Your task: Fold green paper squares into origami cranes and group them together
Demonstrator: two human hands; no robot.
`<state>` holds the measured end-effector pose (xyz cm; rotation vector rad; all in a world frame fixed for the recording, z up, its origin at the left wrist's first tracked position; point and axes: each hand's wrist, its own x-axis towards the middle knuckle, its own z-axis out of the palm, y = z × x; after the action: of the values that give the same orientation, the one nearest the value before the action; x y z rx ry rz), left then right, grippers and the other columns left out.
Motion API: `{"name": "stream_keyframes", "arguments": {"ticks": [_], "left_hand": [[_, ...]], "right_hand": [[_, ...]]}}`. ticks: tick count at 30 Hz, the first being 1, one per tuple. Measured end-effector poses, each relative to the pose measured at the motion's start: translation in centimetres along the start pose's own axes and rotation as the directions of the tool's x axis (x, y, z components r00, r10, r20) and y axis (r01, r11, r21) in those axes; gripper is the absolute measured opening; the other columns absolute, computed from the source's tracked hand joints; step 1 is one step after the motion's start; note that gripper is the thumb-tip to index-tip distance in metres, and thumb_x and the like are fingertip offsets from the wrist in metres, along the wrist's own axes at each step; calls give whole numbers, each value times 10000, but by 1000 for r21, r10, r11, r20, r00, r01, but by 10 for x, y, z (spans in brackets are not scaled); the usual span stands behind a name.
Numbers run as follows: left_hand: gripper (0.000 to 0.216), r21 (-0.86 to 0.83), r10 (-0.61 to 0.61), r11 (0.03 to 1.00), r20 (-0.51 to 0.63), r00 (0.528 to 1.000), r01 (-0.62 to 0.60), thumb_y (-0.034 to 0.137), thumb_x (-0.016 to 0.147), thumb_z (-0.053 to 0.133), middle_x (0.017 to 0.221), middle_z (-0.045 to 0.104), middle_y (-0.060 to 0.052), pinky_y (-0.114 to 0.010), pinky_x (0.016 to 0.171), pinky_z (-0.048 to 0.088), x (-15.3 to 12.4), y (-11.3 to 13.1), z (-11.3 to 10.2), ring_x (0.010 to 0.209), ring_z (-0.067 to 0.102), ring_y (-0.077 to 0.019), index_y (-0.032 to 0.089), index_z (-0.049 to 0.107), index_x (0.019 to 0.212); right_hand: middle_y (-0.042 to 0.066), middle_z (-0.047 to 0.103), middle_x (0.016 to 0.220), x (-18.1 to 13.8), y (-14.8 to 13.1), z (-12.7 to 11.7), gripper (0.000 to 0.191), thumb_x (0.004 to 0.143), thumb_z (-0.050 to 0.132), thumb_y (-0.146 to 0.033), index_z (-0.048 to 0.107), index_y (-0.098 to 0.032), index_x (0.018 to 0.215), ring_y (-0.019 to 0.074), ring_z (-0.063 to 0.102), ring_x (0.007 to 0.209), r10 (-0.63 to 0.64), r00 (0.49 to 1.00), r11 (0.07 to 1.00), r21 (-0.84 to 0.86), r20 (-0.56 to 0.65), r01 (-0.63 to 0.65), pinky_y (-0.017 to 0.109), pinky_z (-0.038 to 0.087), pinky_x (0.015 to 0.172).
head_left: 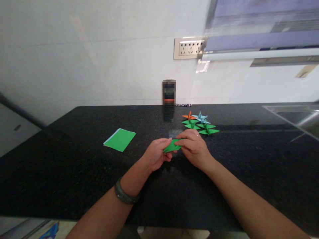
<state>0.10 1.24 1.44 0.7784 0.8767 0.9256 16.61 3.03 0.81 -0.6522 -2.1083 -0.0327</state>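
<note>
Between both hands, just above the dark countertop, is a folded piece of green paper (171,146). My left hand (157,153) pinches its left end with the thumb on top and the fingers beneath. The right end is gripped by my right hand (194,147), its fingers bent over the paper and partly hiding it. Just beyond my right hand stand several folded paper cranes: an orange crane (189,116), light blue cranes (200,116) and green cranes (208,129). A stack of square paper (120,140) with a green sheet on top lies to the left.
The black speckled countertop (74,172) runs back to a white wall. Against the wall leans a phone-like blurred object (169,93) with a beaded string (183,105) beside it. A metal sink (304,119) is set in at the far right. Sockets (190,48) are above.
</note>
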Motion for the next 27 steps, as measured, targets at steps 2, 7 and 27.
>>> {"name": "stream_keyframes", "arguments": {"ticks": [2, 7, 27], "left_hand": [[177, -52, -47, 998, -16, 999, 46, 244, 852, 475, 600, 617, -22, -150, 313, 412, 0, 2, 0, 347, 506, -61, 115, 577, 788], [83, -116, -92, 990, -51, 994, 85, 138, 819, 511, 543, 557, 24, -131, 318, 418, 1, 3, 1, 350, 510, -52, 113, 582, 785], [304, 366, 393, 872, -124, 911, -326, 253, 660, 702, 828, 662, -55, -249, 640, 523, 1, -3, -1, 691, 620, -129, 150, 667, 945]], "right_hand": [[61, 642, 865, 0, 1, 0, 189, 787, 515, -74, 648, -208, 794, 195, 522, 863, 0, 1000, 1000, -9, 3, 0, 378, 431, 771], [53, 639, 872, -1, 2, 1, 199, 773, 518, -67, 645, -217, 809, 196, 520, 869, 7, 1000, 1000, -3, 27, -6, 376, 433, 769], [62, 646, 778, -4, 3, 3, 167, 797, 555, -141, 693, -213, 857, 179, 554, 750, 115, 992, 993, 25, 60, -117, 329, 455, 678]]}}
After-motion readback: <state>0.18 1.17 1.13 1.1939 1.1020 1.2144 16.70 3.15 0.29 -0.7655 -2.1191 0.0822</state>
